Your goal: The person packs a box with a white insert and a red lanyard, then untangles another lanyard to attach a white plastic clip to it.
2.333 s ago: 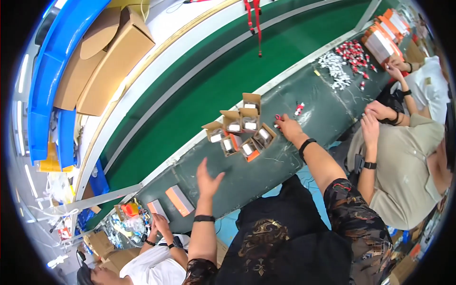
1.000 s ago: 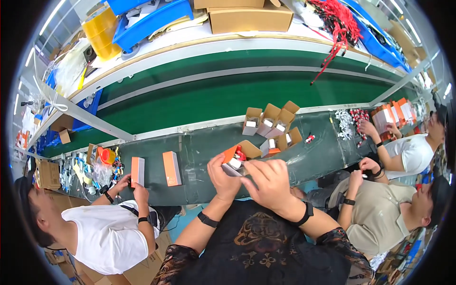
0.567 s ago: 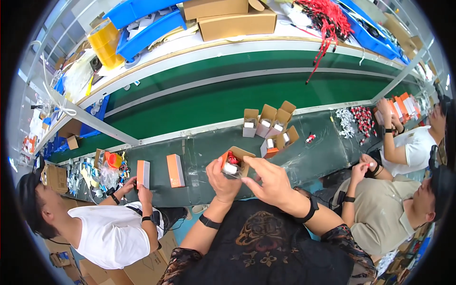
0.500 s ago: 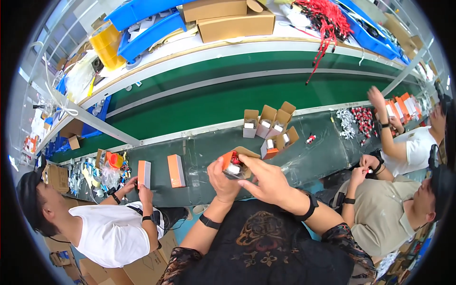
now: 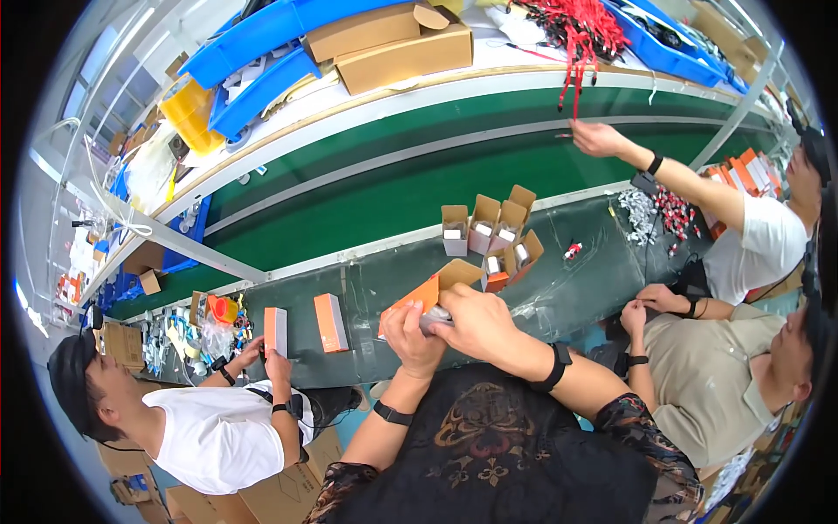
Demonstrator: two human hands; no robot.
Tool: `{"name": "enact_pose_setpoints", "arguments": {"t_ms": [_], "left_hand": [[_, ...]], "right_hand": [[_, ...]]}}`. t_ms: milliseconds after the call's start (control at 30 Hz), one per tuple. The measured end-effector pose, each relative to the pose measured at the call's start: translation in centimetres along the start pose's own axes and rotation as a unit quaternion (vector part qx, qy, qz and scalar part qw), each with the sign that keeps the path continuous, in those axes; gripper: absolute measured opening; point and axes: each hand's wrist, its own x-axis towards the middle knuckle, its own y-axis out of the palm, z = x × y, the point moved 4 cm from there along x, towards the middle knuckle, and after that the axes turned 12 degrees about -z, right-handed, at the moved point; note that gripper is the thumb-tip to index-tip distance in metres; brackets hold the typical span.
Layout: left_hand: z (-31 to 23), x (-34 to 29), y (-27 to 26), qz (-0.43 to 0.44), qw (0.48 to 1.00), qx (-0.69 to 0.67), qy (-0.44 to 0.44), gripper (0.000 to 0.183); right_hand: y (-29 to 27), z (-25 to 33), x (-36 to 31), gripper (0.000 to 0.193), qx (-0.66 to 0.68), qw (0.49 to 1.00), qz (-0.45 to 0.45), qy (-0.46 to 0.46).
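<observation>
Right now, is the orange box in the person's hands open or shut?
Open: the orange box has its brown flap swung out, and the right hand is at its mouth; the left hand grips it.

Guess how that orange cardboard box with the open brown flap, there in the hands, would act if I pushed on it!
The orange cardboard box would probably feel fairly stiff, since its orange side looks flat and straight-edged. Its brown flap would likely bend easily, because it looks thin and stands open.

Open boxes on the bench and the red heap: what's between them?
In the head view, a small red-and-white piece lies there, then the white heap.
</observation>
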Motion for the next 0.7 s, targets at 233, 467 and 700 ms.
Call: {"name": "enact_pose_setpoints", "arguments": {"t_ms": [233,467,700], "left_hand": [[0.5,0.6,0.0,-0.020,0.999,-0.015,0.023,0.058],[0.0,1.3,-0.1,-0.002,0.999,0.003,0.045,0.058],[0.3,2.1,1.1,-0.048,0.999,-0.003,-0.023,0.057]], "right_hand": [[-2.5,-0.5,0.8,0.032,0.138,0.974,-0.178,-0.035],[-0.9,-1.4,1.9,0.017,0.148,0.956,-0.250,-0.030],[-1.1,-1.8,3.3,0.012,0.241,0.930,-0.279,0.016]]}}
